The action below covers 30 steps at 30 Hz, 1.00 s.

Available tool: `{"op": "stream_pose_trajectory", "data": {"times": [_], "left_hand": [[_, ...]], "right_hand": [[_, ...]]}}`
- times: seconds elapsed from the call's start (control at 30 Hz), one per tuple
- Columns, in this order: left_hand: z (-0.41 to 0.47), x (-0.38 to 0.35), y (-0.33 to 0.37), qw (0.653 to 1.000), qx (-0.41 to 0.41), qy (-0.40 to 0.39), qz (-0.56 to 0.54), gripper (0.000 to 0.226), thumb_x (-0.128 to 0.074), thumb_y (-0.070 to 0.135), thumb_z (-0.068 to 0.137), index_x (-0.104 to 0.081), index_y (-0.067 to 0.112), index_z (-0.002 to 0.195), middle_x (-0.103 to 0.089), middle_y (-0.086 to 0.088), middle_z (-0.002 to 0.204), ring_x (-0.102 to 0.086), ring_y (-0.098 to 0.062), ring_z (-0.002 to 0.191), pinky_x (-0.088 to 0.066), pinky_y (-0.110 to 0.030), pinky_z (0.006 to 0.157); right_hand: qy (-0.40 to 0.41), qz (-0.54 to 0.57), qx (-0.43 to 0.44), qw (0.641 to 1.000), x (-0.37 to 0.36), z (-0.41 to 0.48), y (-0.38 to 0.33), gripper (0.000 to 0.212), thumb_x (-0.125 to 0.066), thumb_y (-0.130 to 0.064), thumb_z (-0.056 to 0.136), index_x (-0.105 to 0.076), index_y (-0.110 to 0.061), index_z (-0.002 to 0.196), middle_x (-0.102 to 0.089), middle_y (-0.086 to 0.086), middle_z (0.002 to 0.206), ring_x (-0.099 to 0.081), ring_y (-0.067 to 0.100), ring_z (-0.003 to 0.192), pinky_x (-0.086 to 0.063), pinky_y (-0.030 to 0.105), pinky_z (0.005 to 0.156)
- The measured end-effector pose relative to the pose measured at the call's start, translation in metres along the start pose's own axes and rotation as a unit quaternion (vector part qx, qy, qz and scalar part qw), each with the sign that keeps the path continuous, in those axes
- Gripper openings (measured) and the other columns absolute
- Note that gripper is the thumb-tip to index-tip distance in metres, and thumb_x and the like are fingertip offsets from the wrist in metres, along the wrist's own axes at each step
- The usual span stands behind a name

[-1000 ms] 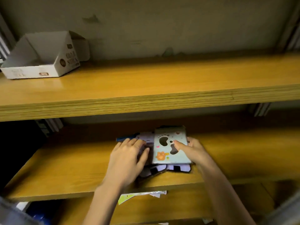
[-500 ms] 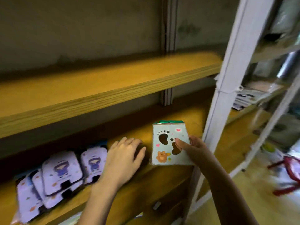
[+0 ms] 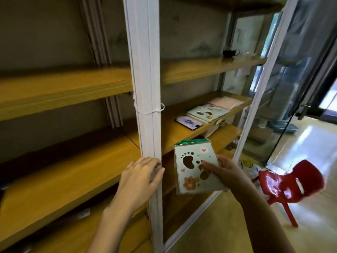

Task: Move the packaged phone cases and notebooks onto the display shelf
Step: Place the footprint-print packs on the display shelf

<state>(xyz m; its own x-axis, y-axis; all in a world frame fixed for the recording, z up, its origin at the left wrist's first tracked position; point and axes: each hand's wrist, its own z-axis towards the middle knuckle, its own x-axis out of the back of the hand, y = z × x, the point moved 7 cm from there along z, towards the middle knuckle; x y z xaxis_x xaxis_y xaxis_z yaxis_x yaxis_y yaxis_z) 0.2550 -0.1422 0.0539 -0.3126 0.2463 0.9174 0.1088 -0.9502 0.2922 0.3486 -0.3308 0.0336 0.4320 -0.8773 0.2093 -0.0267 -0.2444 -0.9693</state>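
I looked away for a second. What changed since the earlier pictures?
The right hand lifted the footprint package off the pile of purple cases and carried it rightward, past the white post. The left hand left that pile and now touches the post. Unchanged: the right hand's grip on the package.

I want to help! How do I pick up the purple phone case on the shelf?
I'd pinch the purple phone case by its near end, coming from the front of the shelf. It lies flat, and that end sits at the front edge. The left hand holds nothing; the right hand holds a footprint pack.
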Motion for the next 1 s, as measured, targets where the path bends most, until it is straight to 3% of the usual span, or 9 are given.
{"op": "stream_pose_trajectory", "data": {"times": [0.1,0.2,0.5,0.67,0.8,1.0], "left_hand": [[0.022,-0.017,0.027,1.000,-0.004,-0.007,-0.004,0.037,-0.034,0.049,0.094,-0.048,0.034,0.125,-0.054,0.015,0.126,-0.044,-0.003,0.120,-0.034,-0.026,0.102],[0.048,-0.028,0.053,1.000,-0.020,-0.014,-0.005,0.037,-0.034,0.048,0.094,-0.049,0.033,0.125,-0.055,0.014,0.125,-0.046,-0.003,0.118,-0.036,-0.026,0.101],[0.146,-0.067,0.112,0.996,-0.071,-0.047,0.015,0.035,-0.037,0.046,0.095,-0.050,0.030,0.124,-0.056,0.011,0.127,-0.047,-0.006,0.118,-0.039,-0.033,0.104],[0.214,-0.091,0.138,0.995,-0.084,-0.049,0.014,0.035,-0.038,0.046,0.095,-0.050,0.028,0.123,-0.055,0.009,0.128,-0.047,-0.008,0.118,-0.036,-0.026,0.098],[0.272,-0.102,0.150,0.995,-0.092,-0.045,0.021,0.033,-0.038,0.045,0.095,-0.053,0.026,0.117,-0.057,0.006,0.125,-0.049,-0.012,0.115,-0.040,-0.030,0.094],[0.350,-0.123,0.148,0.996,-0.081,-0.030,0.023,0.032,-0.038,0.045,0.094,-0.056,0.026,0.112,-0.060,0.007,0.118,-0.052,-0.012,0.109,-0.042,-0.031,0.090]], "right_hand": [[0.018,0.005,-0.003,1.000,0.039,0.008,0.005,0.018,-0.061,-0.025,0.088,-0.059,-0.016,0.103,-0.071,0.000,0.090,-0.069,0.010,0.078,-0.054,0.023,0.062],[0.038,0.019,0.014,0.999,0.075,0.016,0.010,0.006,-0.060,-0.022,0.088,-0.060,-0.021,0.094,-0.070,-0.005,0.082,-0.069,0.005,0.067,-0.053,0.017,0.053],[0.098,0.056,-0.001,0.994,0.153,0.073,0.032,0.019,-0.062,-0.024,0.086,-0.059,-0.016,0.103,-0.069,-0.001,0.088,-0.067,0.012,0.076,-0.053,0.021,0.056],[0.108,0.057,0.003,0.992,0.196,0.130,0.034,0.010,-0.064,-0.020,0.085,-0.060,-0.019,0.094,-0.071,-0.005,0.077,-0.070,0.007,0.063,-0.052,0.017,0.048],[0.095,0.036,0.000,0.995,0.224,0.187,0.022,0.005,-0.063,-0.018,0.086,-0.060,-0.018,0.089,-0.070,-0.006,0.075,-0.069,0.001,0.059,-0.050,0.013,0.045],[0.082,0.041,-0.006,0.996,0.251,0.267,0.023,0.012,-0.064,-0.020,0.085,-0.060,-0.018,0.096,-0.068,-0.001,0.085,-0.066,0.010,0.074,-0.052,0.017,0.049]]}}
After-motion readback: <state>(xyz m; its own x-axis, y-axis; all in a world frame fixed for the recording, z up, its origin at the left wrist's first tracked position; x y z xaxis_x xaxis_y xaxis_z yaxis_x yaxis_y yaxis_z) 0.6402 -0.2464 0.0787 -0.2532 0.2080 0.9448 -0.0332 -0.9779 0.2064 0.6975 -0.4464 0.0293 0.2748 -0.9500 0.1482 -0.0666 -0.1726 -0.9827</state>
